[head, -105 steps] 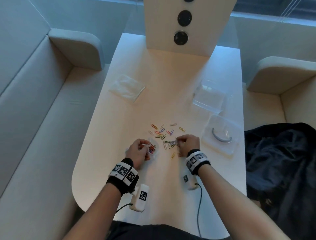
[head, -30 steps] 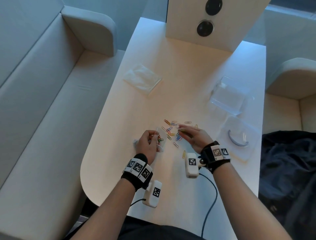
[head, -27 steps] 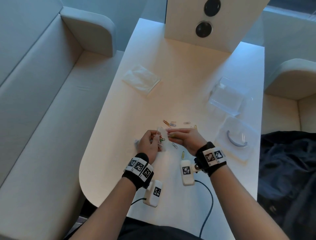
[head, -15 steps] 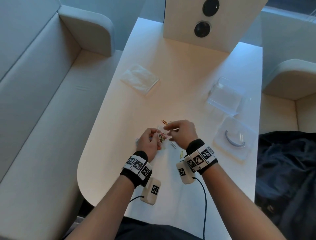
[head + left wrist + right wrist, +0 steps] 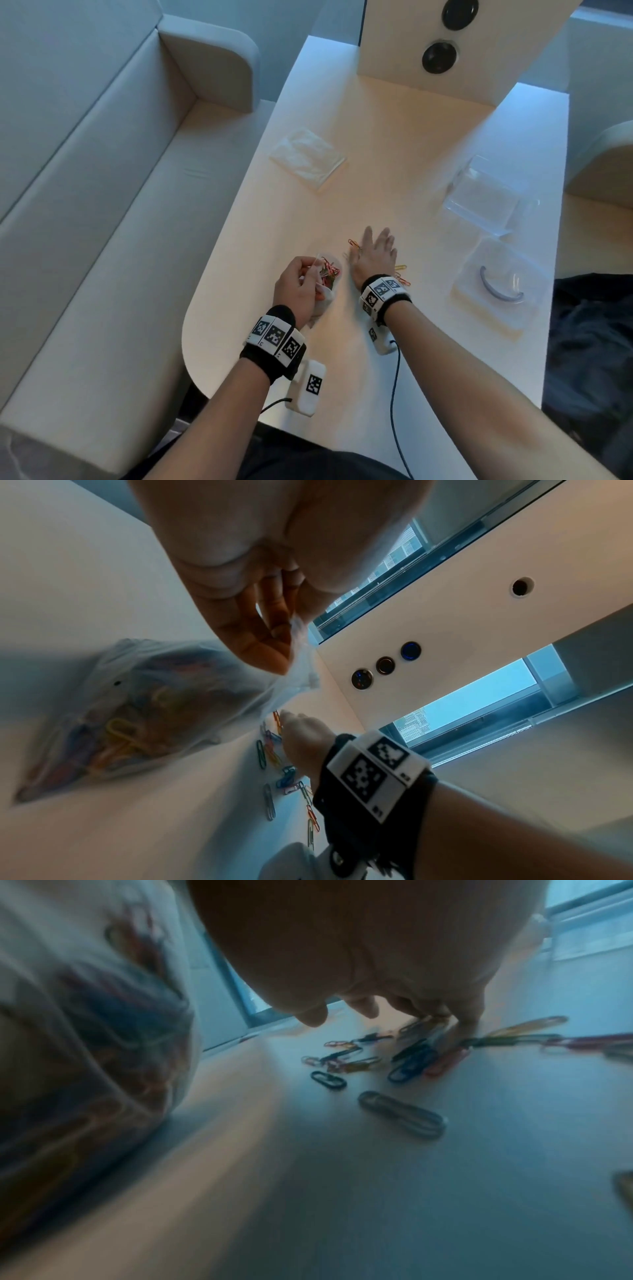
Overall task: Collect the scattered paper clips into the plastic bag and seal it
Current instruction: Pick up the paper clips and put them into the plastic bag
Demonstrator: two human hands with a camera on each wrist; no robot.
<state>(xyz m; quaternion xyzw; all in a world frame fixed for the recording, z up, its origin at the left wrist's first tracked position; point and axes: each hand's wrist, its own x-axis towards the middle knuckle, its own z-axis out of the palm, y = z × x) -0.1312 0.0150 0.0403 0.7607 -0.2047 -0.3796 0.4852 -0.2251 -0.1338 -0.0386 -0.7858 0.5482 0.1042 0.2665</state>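
My left hand [image 5: 299, 286] pinches the rim of a small clear plastic bag [image 5: 327, 274] that stands on the white table [image 5: 394, 137] with several coloured paper clips inside. In the left wrist view the bag [image 5: 137, 710] hangs from my fingers [image 5: 260, 642]. My right hand [image 5: 375, 255] lies just right of the bag, fingers stretched flat over the loose paper clips [image 5: 353, 244]. Underneath, the right wrist view shows the fingertips [image 5: 462, 1023] touching the scattered paper clips [image 5: 411, 1058]. More clips [image 5: 401, 274] lie by my right wrist.
A folded clear bag stack [image 5: 308, 159] lies at the far left of the table. A clear plastic box [image 5: 483, 202] and its lid with a grey handle [image 5: 496, 284] sit on the right. A white upright panel [image 5: 445, 51] closes the far end. Sofas flank the table.
My right hand has left the bag's mouth, moved forward and right, and opened flat over the loose clips. The left hand keeps holding the bag in place.
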